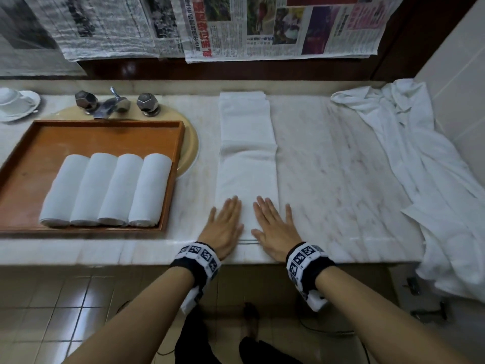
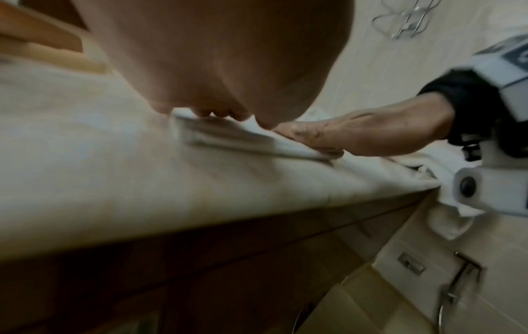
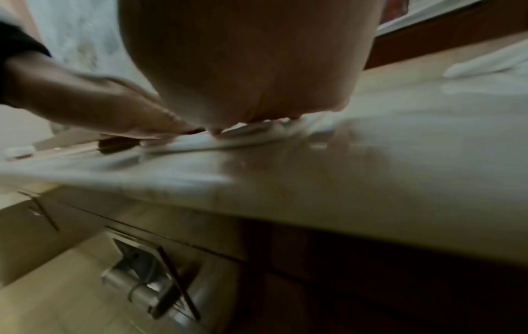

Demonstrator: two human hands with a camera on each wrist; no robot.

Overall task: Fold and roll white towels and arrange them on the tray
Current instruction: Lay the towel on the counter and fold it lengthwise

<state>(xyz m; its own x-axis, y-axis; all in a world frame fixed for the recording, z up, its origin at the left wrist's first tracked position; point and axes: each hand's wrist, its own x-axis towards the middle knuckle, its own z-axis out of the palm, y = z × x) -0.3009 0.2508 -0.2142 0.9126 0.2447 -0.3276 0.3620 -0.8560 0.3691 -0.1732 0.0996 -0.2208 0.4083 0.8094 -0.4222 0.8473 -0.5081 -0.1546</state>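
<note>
A white towel [image 1: 246, 156], folded into a long narrow strip, lies on the marble counter and runs from the front edge to the back wall. My left hand [image 1: 225, 222] and right hand [image 1: 273, 222] lie flat side by side on its near end, fingers straight, pressing it down. In the left wrist view the towel's near edge [image 2: 228, 137] shows under my left hand [image 2: 217, 67], with my right hand [image 2: 371, 135] flat beside it. Several rolled white towels [image 1: 105, 190] lie in a row in the wooden tray [image 1: 105, 127] at the left.
The tray sits over a basin with a chrome tap [image 1: 115, 103]. White cups and saucers [image 1: 15, 103] stand at the far left. A heap of loose white cloth [image 1: 420, 164] covers the counter's right end and hangs over the edge. Newspaper [image 1: 236, 24] covers the wall.
</note>
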